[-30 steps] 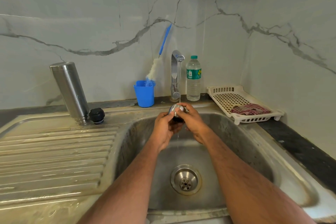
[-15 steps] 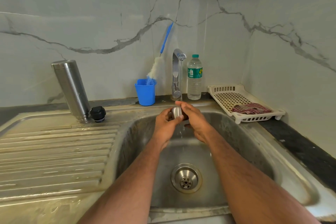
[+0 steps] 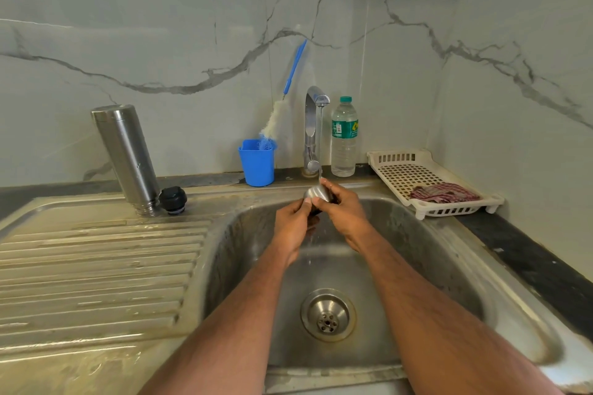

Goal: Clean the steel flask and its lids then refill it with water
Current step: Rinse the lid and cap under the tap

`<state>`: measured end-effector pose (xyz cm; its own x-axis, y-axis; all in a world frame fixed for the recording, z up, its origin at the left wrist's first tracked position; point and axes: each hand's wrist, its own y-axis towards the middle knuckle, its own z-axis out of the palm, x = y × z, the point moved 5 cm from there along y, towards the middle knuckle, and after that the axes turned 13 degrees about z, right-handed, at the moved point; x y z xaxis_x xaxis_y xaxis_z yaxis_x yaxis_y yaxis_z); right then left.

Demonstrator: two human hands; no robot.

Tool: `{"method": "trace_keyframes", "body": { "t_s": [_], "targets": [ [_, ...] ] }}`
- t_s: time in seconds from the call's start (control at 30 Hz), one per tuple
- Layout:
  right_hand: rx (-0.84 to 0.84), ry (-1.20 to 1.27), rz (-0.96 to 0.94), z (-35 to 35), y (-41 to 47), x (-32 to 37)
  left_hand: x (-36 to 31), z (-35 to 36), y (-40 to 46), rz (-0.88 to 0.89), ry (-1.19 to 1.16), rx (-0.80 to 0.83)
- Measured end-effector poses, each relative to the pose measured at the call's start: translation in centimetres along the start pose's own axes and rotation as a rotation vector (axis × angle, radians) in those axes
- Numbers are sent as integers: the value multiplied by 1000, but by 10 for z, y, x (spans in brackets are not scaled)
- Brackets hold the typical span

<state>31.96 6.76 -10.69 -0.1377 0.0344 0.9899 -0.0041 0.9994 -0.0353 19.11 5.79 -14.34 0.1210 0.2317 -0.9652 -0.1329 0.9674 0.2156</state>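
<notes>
1. I see both hands over the sink basin, under the tap, with a thin stream of water running down onto what they hold.
2. My left hand has its grip curled round the steel lid from below and the left, thumb tip on the lid's side.
3. My right hand grasps the same lid from the right, fingers wrapped over its top and far side. A dark part shows beneath the steel shell between the two hands.
4. The steel flask stands upside down on the draining board, mouth down, leaning in the wide-angle view, well apart from the hands.
5. The black inner lid sits just beside the flask's mouth, on its right.
6. Behind the sink, a blue cup holds a bottle brush with a blue handle; a clear plastic water bottle stands right of the tap.
7. On the table at the right corner, a white slotted tray carries a folded striped cloth.
8. The drain strainer sits in the basin floor, below the hands.
</notes>
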Motion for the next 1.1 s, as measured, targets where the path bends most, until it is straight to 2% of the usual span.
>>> {"method": "trace_keyframes", "body": {
  "t_s": [0.07, 0.17, 0.3, 0.47, 0.63, 0.83, 1.0, 1.1],
  "targets": [
    [47, 8, 33, 4, 0, 0, -1, -1, -2, -22, -53, 4],
    [131, 116, 136, 10, -2, -4, -8, -8, 0, 96, 5, -9],
    [137, -54, 153, 14, -3, -9, -17, -4, 2, 242, 123, 72],
    [77, -127, 153, 9, 0, -11, -23, -4, 2, 314, 324, 57],
    [-52, -80, 48, 2, 5, -10, -14, -6, 6, 252, 392, 90],
    [-94, 38, 176, -1, 9, -21, -16, -14, 4, 261, 574, 52],
    [-172, -46, 233, -5, -4, -16, -21, -22, -4, 202, 618, 10],
    [-232, -8, 259, -10, -8, -14, -22, -25, -6, 193, 632, -11]
  ]
}}
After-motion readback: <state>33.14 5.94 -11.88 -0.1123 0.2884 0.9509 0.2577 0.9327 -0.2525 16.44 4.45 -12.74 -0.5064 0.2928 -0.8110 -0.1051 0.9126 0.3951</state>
